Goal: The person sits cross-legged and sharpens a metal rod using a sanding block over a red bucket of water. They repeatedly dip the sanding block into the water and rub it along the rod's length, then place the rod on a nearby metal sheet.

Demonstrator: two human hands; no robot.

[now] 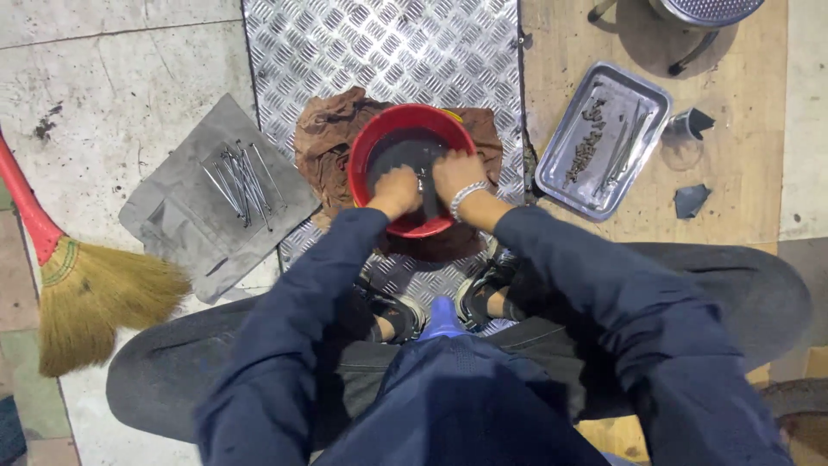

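Observation:
A red bowl [373, 138] of dark liquid sits on a brown rag [321, 147] on the steel tread plate in front of me. Both my hands are down inside the bowl. My left hand [395, 190] and my right hand [455, 171], with a beaded bracelet on its wrist, are closed together on a thin dark metal rod [425, 183] between them. The rod's lower end is hidden in the liquid.
A grey cloth [172, 207] with several thin metal rods [243, 179] lies to the left. A steel tray [640, 91] holding small metal parts sits on the right. A broom [78, 289] lies far left. My sandalled feet are below the bowl.

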